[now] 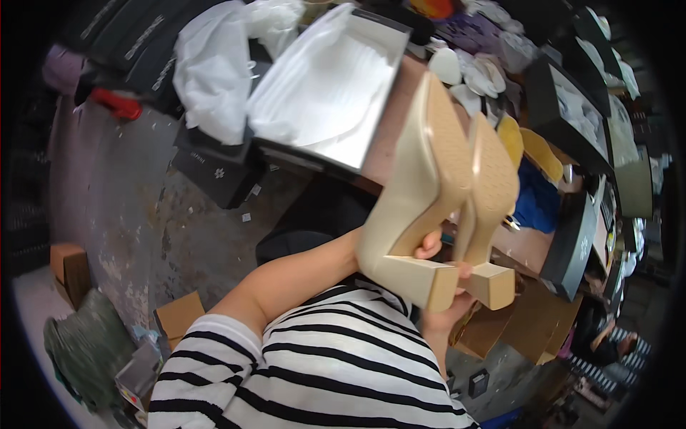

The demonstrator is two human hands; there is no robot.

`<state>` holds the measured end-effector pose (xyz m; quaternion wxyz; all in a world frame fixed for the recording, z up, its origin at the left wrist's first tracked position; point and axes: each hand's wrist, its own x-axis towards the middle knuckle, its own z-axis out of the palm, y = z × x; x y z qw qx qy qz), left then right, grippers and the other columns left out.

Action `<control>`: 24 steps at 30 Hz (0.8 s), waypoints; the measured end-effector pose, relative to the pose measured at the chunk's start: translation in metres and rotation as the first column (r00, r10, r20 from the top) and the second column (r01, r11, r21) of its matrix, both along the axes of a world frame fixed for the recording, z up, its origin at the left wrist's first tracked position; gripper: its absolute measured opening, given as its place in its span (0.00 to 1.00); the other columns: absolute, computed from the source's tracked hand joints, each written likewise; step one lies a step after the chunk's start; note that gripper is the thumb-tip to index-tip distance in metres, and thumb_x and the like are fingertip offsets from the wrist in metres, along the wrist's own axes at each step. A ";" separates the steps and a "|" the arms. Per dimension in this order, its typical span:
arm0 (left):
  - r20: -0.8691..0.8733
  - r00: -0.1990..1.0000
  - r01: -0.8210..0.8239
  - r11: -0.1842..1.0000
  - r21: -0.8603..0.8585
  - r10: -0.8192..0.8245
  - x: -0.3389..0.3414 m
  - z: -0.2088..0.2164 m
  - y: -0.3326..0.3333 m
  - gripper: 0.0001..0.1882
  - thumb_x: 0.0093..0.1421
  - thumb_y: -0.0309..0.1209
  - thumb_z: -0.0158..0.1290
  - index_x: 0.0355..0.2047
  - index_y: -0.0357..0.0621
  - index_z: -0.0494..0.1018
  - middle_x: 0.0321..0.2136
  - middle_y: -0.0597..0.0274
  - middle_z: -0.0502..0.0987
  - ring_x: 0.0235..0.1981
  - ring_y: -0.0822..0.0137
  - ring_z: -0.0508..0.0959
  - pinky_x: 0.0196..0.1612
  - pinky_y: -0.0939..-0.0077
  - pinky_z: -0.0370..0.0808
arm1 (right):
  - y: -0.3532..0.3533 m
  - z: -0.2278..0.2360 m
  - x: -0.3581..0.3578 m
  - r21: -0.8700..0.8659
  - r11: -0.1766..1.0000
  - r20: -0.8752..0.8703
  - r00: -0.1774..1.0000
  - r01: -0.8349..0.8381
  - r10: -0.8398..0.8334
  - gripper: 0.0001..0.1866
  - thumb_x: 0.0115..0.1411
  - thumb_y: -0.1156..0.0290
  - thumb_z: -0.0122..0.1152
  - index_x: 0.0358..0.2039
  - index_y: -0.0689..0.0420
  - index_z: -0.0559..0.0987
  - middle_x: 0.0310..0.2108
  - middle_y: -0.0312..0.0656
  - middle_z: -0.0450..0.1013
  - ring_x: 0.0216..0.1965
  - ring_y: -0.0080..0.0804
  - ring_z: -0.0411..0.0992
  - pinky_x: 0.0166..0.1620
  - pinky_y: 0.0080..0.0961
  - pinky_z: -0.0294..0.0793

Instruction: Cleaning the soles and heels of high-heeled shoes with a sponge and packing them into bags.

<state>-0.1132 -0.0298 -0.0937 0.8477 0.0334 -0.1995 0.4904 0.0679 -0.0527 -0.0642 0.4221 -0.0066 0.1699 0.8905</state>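
I hold a pair of beige block-heeled shoes up in front of me, soles toward the camera and heels down. My left hand (429,247) reaches behind the left shoe (421,164); only a fingertip shows between its heel and sole. My right hand (446,314) comes up from below and grips at the heel of the right shoe (493,186), with the thumb showing between the two heels. The shoes touch side by side. Behind them an open shoebox (379,107) lined with white tissue paper stands tilted on the table.
Crumpled white paper (214,64) and a black box lid (214,171) lie left of the shoebox. Several white shoes (471,71) and yellow pieces (532,146) crowd the far table. Black boxes (572,243) stand right. Cardboard boxes (179,314) sit on the floor.
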 end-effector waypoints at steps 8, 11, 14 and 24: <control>0.471 0.862 0.010 0.935 0.355 -0.188 0.017 -0.036 0.039 0.25 0.65 0.48 0.32 0.60 0.58 0.57 0.29 0.52 0.66 0.24 0.63 0.71 0.35 0.66 0.77 | 0.010 0.008 -0.033 -0.116 0.977 0.059 0.981 -0.179 0.187 0.12 0.50 0.63 0.62 0.35 0.54 0.77 0.33 0.35 0.73 0.37 0.27 0.72 0.31 0.18 0.74; 0.480 0.853 0.020 0.931 0.363 -0.205 0.019 -0.039 0.045 0.25 0.65 0.48 0.32 0.59 0.55 0.58 0.28 0.51 0.66 0.23 0.63 0.71 0.38 0.63 0.78 | 0.017 0.005 -0.032 -0.101 0.981 0.092 0.980 -0.167 0.177 0.15 0.50 0.58 0.62 0.35 0.53 0.77 0.32 0.35 0.73 0.36 0.26 0.72 0.32 0.16 0.74; 0.473 0.864 0.013 0.947 0.322 -0.173 0.015 -0.038 0.041 0.27 0.64 0.49 0.34 0.61 0.55 0.55 0.28 0.51 0.66 0.23 0.63 0.71 0.36 0.64 0.78 | 0.025 0.009 -0.031 -0.117 0.979 0.059 0.983 -0.164 0.172 0.21 0.51 0.49 0.58 0.35 0.54 0.77 0.31 0.37 0.72 0.34 0.29 0.72 0.31 0.20 0.73; -0.980 0.118 -0.729 0.684 0.023 0.159 -0.038 0.082 0.030 0.32 0.60 0.25 0.40 0.62 0.35 0.42 0.53 0.50 0.63 0.49 0.68 0.68 0.51 0.78 0.66 | 0.110 0.040 0.020 0.646 0.516 0.484 -0.220 -0.563 -0.847 0.35 0.38 0.63 0.72 0.45 0.65 0.68 0.36 0.48 0.74 0.34 0.32 0.75 0.38 0.27 0.76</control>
